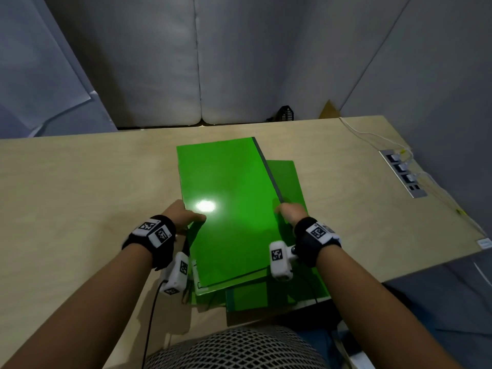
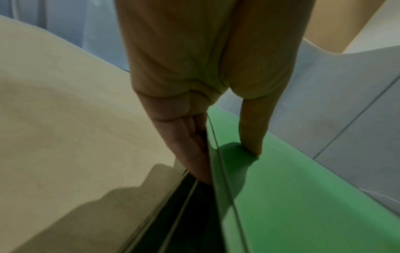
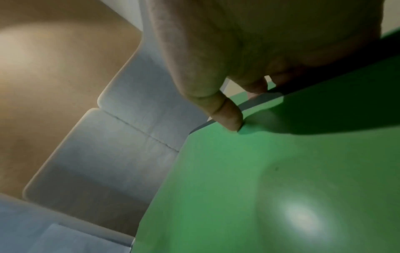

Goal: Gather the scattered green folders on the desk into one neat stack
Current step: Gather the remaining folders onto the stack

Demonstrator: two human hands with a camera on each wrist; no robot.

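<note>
A large green folder [image 1: 229,198] with a dark spine along its right edge lies askew on top of several other green folders [image 1: 287,179] near the desk's front edge. My left hand [image 1: 186,217] grips the top folder's left edge. In the left wrist view the thumb [image 2: 253,137] presses on the green cover [image 2: 292,196] and the fingers [image 2: 194,150] curl beneath it. My right hand [image 1: 288,211] pinches the spine edge. There the thumb [image 3: 227,114] lies on the cover [image 3: 238,188] and the fingers are tucked under. More green corners [image 1: 247,299] stick out below.
The pale wooden desk [image 1: 80,195] stretches left and right of the pile. A socket panel [image 1: 403,173] with white cables sits at the desk's right edge. Grey partition panels [image 1: 159,62] stand behind the desk. A mesh chair back [image 1: 234,347] is at the bottom of the view.
</note>
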